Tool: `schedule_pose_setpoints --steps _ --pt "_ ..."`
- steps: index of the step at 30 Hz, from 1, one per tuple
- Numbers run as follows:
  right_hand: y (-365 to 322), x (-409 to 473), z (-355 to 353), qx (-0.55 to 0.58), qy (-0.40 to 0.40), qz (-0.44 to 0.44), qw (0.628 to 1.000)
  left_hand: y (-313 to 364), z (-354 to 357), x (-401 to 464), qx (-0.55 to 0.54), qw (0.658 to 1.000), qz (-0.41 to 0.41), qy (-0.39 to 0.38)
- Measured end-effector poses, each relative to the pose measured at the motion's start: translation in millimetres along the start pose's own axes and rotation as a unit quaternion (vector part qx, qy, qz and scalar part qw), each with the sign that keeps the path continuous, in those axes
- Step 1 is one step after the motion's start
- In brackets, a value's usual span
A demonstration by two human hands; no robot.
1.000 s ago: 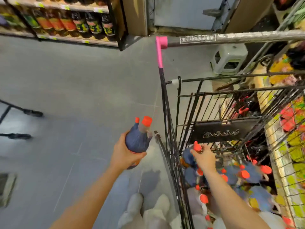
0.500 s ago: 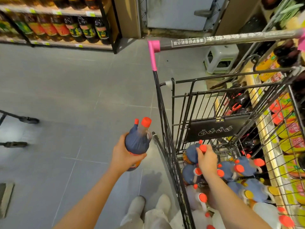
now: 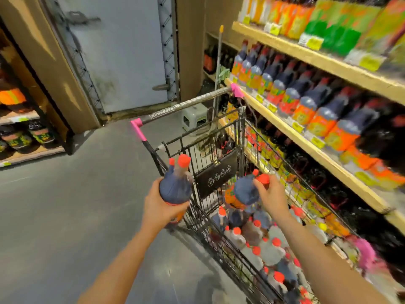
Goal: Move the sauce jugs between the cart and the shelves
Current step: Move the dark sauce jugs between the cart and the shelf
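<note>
Now, shelves (image 3: 311, 128): right of frame, wooden boards, rows of dark jugs with orange labels standing upright, blurred.
cart (image 3: 219, 148): black wire basket just beside the shelves, pink-capped handle bar (image 3: 186, 105) at the far end, many red-capped jugs packed inside (image 3: 260, 244).
left jug (image 3: 175, 187): outside the cart by its left wall, long axis near vertical, red cap (image 3: 183, 161) up and tipped slightly away from the camera.
right jug (image 3: 243, 191): above the jugs in the basket, clear of them, axis tilted, red cap (image 3: 262, 178) pointing up and right toward the shelves.
left hand (image 3: 162, 207): fingers wrapped around the lower body of the left jug, clamped on it from below.
right hand (image 3: 271, 196): curled over the neck and cap of the right jug, gripping it from the right side.
floor (image 3: 65, 216): grey, left of the cart.
stool (image 3: 195, 118): small grey one beyond the handle bar, near the door.
change: half a second ago the right hand was down among the jugs in the basket; now its jug is lifted free. Left jug held much as before. View has swung right, shelves now fill that side.
</note>
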State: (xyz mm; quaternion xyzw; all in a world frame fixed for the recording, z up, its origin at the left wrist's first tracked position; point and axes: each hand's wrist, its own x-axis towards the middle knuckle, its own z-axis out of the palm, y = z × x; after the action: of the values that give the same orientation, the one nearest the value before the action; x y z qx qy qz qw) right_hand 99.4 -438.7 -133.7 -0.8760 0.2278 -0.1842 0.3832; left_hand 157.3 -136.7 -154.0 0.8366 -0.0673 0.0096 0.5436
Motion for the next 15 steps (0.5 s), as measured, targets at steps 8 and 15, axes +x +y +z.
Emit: schedule_pose_setpoints --steps 8,15 --pt "23.6 -89.9 -111.5 -0.074 0.059 0.053 0.994 64.9 71.9 -38.0 -0.046 0.982 0.107 -0.148" --pt "65.0 -174.9 -204.8 -0.071 0.122 0.131 0.981 107.8 166.4 -96.1 -0.065 0.940 0.159 -0.294"
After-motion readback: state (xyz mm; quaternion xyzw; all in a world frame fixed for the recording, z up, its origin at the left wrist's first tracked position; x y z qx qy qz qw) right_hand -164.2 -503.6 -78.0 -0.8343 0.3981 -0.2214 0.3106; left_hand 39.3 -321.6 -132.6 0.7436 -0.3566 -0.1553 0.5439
